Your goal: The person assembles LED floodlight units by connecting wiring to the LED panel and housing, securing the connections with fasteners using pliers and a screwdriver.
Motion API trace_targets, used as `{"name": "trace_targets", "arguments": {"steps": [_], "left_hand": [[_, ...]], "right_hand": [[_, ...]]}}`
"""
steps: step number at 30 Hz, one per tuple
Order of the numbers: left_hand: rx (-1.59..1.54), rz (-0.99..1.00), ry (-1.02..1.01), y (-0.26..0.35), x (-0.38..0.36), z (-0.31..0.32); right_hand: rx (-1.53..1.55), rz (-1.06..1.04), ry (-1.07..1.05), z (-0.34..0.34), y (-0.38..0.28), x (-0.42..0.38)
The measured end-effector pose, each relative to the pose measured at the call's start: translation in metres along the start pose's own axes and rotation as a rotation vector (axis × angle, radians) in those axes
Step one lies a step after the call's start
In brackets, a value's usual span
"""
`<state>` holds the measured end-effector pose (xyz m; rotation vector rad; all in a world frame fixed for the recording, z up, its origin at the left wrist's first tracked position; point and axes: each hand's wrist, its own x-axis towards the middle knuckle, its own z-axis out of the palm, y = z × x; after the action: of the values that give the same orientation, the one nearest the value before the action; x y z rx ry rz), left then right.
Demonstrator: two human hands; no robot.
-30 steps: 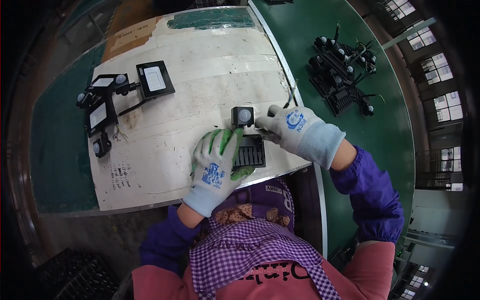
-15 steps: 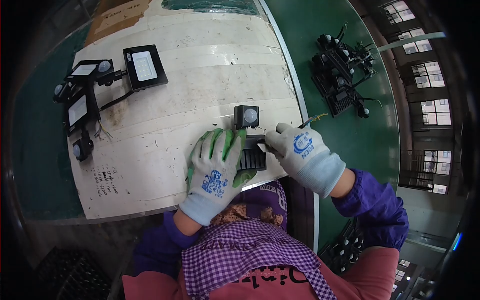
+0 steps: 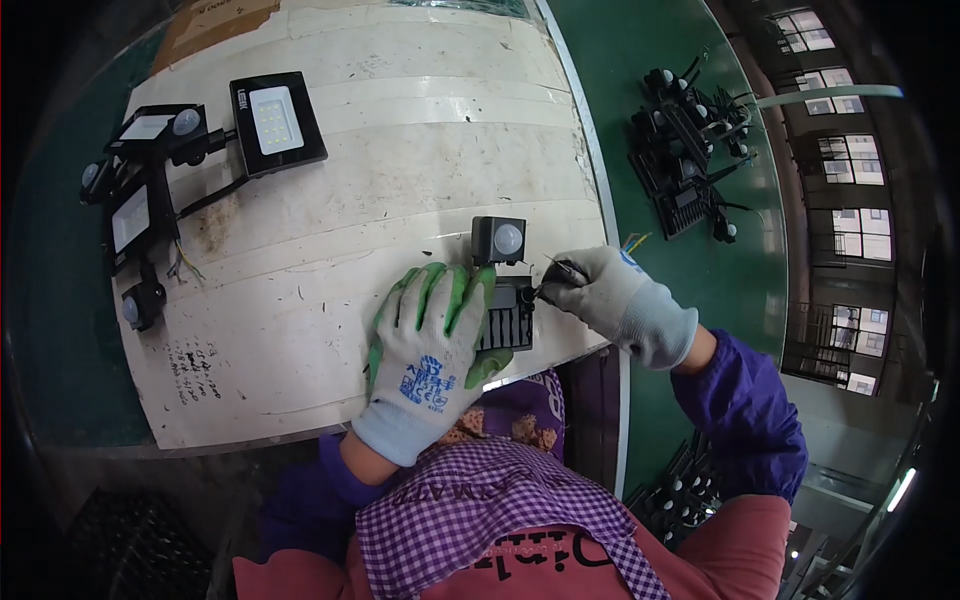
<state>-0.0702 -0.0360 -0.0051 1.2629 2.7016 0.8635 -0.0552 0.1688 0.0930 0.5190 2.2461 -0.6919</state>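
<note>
A black floodlight [image 3: 508,318] lies with its finned back up near the front edge of the white work surface. My left hand [image 3: 428,335], in a grey and green glove, grips its left side, thumb at the near edge and fingers toward the far edge. Just beyond it sits the black sensor head [image 3: 499,239] with a round white lens. At the floodlight's right edge my right hand [image 3: 615,300], also gloved, has its fingers closed on a black cable [image 3: 568,270]. Coloured wire ends [image 3: 636,242] stick out behind that hand; part of the cable is hidden in the glove.
More floodlights with sensors [image 3: 140,220] stand at the left, one larger lamp [image 3: 280,122] leaning beside them. On the green bench [image 3: 590,90] at right is a pile of black lamps [image 3: 690,150]. Handwriting marks the white board's [image 3: 400,160] lower left.
My right hand has turned slightly, and its fingertips have drawn back a little from the floodlight's edge. My left hand keeps its hold. The whole view has shifted slightly.
</note>
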Motion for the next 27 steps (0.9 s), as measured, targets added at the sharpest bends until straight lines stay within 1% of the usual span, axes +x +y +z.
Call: {"name": "trace_targets", "arguments": {"steps": [2, 5, 8, 9, 12, 13, 16, 17, 20, 21, 24, 25, 27], "left_hand": [[0.002, 0.005, -0.002, -0.001, -0.001, 0.000], [-0.014, 0.003, 0.005, 0.001, 0.001, -0.003], [-0.068, -0.002, -0.013, 0.003, 0.003, -0.006], [-0.048, -0.006, -0.013, 0.004, 0.001, -0.005], [-0.024, -0.008, -0.012, 0.001, -0.001, -0.001], [-0.023, -0.008, -0.003, 0.001, -0.001, 0.000], [-0.008, 0.006, 0.000, 0.001, -0.002, 0.000], [-0.002, 0.006, -0.011, 0.001, -0.002, 0.000], [0.009, 0.017, 0.004, 0.003, -0.002, -0.004], [0.010, 0.018, 0.018, 0.004, -0.002, -0.005], [0.041, 0.026, 0.044, 0.004, -0.003, -0.002], [0.034, 0.022, 0.041, 0.003, -0.004, -0.001], [0.020, 0.024, 0.029, 0.002, -0.003, 0.001]], "right_hand": [[0.000, 0.108, -0.014, 0.004, -0.004, -0.003], [-0.585, -0.409, 0.257, 0.019, -0.009, -0.013], [-0.807, -0.469, 0.137, 0.016, -0.019, -0.008], [-0.752, -0.517, 0.168, 0.012, -0.023, -0.006], [-0.788, -0.366, 0.124, 0.022, -0.031, -0.010], [-0.837, -0.360, 0.160, 0.023, -0.031, -0.011], [-0.719, -0.406, 0.221, 0.019, -0.019, -0.012], [-0.710, -0.381, 0.203, 0.019, -0.018, -0.017], [-0.514, -0.471, 0.584, 0.034, -0.004, -0.040], [-0.420, -0.582, 0.798, 0.043, 0.005, -0.047], [0.042, -0.439, 1.119, 0.064, 0.035, -0.060], [0.147, -0.265, 1.101, 0.062, 0.041, -0.058], [0.657, -0.071, 0.829, 0.056, 0.042, -0.048]]}}
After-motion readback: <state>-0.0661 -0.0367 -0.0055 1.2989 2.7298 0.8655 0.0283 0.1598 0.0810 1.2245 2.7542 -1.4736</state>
